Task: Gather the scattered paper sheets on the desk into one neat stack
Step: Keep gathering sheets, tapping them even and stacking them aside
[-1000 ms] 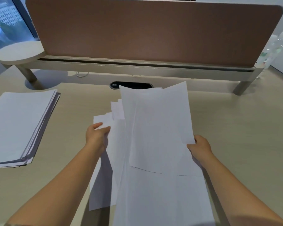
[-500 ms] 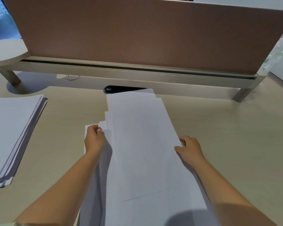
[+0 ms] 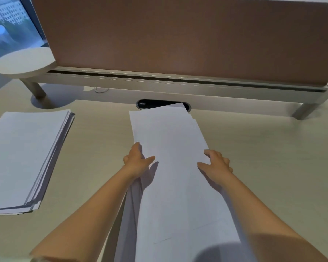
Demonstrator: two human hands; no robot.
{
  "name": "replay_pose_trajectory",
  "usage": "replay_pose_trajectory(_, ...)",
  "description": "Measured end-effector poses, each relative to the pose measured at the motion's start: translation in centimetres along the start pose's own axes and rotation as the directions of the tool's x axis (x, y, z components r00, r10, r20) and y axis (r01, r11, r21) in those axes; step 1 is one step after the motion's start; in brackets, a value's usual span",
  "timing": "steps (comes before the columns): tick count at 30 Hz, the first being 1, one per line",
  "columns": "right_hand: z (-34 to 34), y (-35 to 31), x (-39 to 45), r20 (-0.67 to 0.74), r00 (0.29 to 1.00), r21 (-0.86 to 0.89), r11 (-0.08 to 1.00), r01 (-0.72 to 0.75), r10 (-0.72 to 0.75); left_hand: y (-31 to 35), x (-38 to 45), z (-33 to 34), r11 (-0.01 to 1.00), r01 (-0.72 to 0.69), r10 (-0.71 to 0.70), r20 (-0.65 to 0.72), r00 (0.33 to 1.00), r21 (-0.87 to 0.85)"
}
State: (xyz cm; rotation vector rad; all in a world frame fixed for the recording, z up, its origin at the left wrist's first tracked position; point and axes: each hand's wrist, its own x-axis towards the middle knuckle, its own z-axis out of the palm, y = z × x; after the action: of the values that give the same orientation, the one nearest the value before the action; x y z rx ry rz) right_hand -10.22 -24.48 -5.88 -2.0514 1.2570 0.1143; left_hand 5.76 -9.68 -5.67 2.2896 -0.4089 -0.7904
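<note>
A bundle of white paper sheets (image 3: 170, 148) lies lengthwise in the middle of the desk (image 3: 273, 157), its edges nearly aligned, with a few corners sticking out at the far end. My left hand (image 3: 137, 161) grips the bundle's left edge, thumb on top. My right hand (image 3: 216, 164) presses against its right edge, fingers curled at the side. A second, thick stack of white sheets (image 3: 25, 156) rests flat at the left of the desk, its edges slightly fanned.
A brown divider panel (image 3: 178, 35) on a raised beige shelf (image 3: 178, 80) closes the back of the desk. A dark oval cable port (image 3: 150, 104) sits just beyond the bundle. A round shelf end (image 3: 23, 61) and its leg stand at back left.
The loose, fanned sheets have been squeezed together into a narrower, flatter bundle on the desk. Both hands moved inward against its sides.
</note>
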Motion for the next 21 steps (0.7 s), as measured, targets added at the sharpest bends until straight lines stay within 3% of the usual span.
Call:
replay_pose_trajectory(3,-0.8,0.6,-1.0,-0.085,0.99,0.028,0.994,-0.11,0.112,-1.4,-0.7,-0.7,0.993,0.116,-0.11,-0.173,0.979,0.021)
replay_pose_trajectory(5,-1.0,1.0,-1.9,-0.111,0.978,0.036,0.984,-0.177,0.18,-2.1,-2.0,-1.0,0.974,0.214,-0.194,-0.214,0.957,0.07)
replay_pose_trajectory(8,-0.2,1.1,-3.2,-0.041,0.987,0.051,0.986,-0.156,0.158,-2.6,-3.9,-0.3,0.973,0.231,-0.229,-0.141,0.963,0.0)
replay_pose_trajectory(11,1.3,0.3,-4.3,0.039,0.99,0.219,0.966,-0.137,0.132,-2.3,-5.1,0.9,0.968,0.207,-0.215,-0.044,0.976,-0.142)
replay_pose_trajectory(16,1.9,1.3,-5.1,0.002,0.974,0.477,0.856,-0.2,0.226,-3.1,-6.4,-0.8,0.859,0.279,-0.322,-0.029,0.946,-0.429)
replay_pose_trajectory(21,2.3,2.3,-5.9,0.059,0.989,0.445,0.884,-0.145,0.132,-4.0,-8.4,-0.2,0.884,0.33,-0.315,0.101,0.944,-0.332)
